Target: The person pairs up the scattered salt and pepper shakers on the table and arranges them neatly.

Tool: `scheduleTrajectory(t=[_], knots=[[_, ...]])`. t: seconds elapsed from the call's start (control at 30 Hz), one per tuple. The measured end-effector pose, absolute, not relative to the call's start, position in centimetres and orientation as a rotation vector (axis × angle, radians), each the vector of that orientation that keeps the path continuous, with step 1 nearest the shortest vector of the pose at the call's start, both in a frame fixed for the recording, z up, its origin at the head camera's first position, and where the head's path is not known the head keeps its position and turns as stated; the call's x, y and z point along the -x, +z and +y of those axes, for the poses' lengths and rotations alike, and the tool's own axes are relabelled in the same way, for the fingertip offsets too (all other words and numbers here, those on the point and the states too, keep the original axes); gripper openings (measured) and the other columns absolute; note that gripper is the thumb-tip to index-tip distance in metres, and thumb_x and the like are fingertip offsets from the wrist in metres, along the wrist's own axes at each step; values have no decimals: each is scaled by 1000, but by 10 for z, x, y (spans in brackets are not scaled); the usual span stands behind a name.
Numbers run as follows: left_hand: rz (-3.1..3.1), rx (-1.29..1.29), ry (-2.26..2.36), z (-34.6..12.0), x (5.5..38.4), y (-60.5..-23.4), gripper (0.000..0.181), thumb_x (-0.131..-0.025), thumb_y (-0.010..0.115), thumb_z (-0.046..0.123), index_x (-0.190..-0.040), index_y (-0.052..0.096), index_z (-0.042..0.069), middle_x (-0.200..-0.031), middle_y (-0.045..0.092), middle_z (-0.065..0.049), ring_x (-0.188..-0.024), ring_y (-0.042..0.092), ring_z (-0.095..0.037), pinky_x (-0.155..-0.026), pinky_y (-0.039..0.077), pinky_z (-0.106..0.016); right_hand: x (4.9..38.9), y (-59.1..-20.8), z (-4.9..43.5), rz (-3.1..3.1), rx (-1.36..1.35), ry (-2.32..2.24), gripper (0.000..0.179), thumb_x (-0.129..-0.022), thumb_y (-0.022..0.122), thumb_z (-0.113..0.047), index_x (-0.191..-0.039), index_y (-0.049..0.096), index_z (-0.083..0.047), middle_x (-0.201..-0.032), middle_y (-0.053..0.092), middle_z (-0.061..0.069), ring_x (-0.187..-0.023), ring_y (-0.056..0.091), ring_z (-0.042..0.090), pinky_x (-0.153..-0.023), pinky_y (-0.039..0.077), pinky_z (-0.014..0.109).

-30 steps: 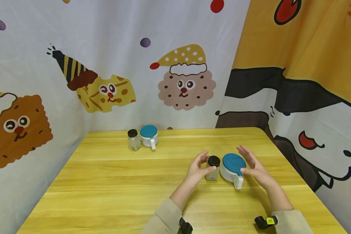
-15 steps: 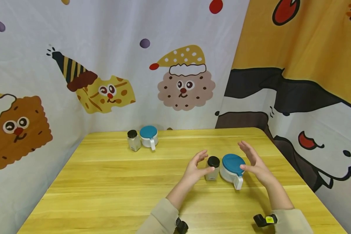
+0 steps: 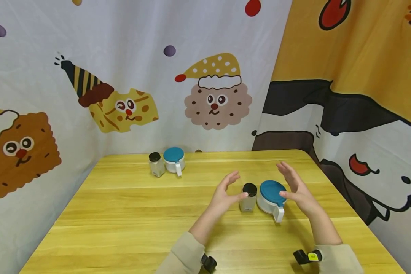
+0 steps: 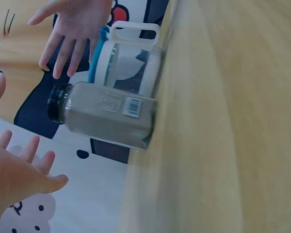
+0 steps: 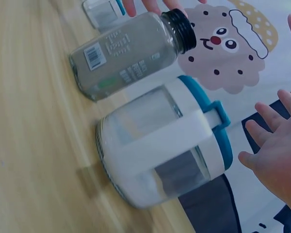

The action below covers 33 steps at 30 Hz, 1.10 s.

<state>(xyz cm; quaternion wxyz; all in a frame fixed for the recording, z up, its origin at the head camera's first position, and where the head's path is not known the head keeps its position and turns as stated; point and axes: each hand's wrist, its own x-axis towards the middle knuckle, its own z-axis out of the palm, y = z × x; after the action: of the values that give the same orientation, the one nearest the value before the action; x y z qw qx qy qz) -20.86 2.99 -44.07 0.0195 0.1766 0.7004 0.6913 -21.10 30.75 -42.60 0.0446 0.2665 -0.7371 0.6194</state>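
A square glass spice jar (image 3: 248, 198) with a black lid and grey-beige powder stands upright on the table. Right beside it is a round clear canister (image 3: 270, 201) with a blue lid and white handle, the handle facing the near side. My left hand (image 3: 222, 195) is left of the jar, fingers spread; the left wrist view shows a gap between that hand (image 4: 19, 177) and the jar (image 4: 109, 114). To the right of the canister, my right hand (image 3: 299, 192) is held with fingers apart. In the right wrist view the same hand (image 5: 281, 145) is separate from the canister (image 5: 160, 145).
A second spice jar (image 3: 156, 166) and a second blue-lidded canister (image 3: 174, 161) stand together at the back left of the wooden table (image 3: 130, 228). Behind the table hangs a printed curtain (image 3: 133, 30) with cartoon figures.
My left hand has drawn back leftward from the spice jar. My right hand has shifted slightly up, its fingers spreading from the canister. The jars and canisters have stayed in place.
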Motion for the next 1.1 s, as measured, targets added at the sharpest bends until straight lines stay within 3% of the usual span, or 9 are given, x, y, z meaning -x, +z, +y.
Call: scheduleTrajectory(t=[0.27, 0.83, 1.03, 1.1], knots=[[2176, -586, 2179, 26, 208, -432, 71, -80, 79, 17, -142, 45, 27, -137, 50, 8, -132, 37, -18, -112, 16, -47, 211, -421, 301, -2211, -863, 1918, 88, -82, 61, 12, -153, 12, -6, -156, 15, 18, -142, 14, 20, -106, 19, 17], [2245, -571, 2196, 10, 206, -421, 77, -78, 80, 12, -144, 42, 23, -139, 49, 3, -134, 35, -21, -111, 14, -52, 213, -411, 286, -2108, -862, 1968, 85, -85, 67, 2, -153, 17, -10, -156, 17, 17, -142, 15, 20, -111, 13, 24], [2268, -564, 2176, -2, 190, -390, 73, -80, 77, 9, -144, 41, 12, -140, 48, -7, -133, 36, -26, -110, 15, -54, 213, -407, 280, -2066, -864, 1984, 85, -84, 69, 0, -153, 18, -8, -156, 19, 16, -142, 15, 22, -112, 13, 28], [2282, -557, 2174, -4, 192, -392, 74, -80, 78, 11, -145, 41, 15, -141, 48, -4, -133, 35, -24, -110, 15, -53, 212, -406, 277, -2055, -858, 1988, 86, -84, 69, 1, -152, 17, -6, -155, 19, 17, -142, 15, 23, -113, 13, 29]])
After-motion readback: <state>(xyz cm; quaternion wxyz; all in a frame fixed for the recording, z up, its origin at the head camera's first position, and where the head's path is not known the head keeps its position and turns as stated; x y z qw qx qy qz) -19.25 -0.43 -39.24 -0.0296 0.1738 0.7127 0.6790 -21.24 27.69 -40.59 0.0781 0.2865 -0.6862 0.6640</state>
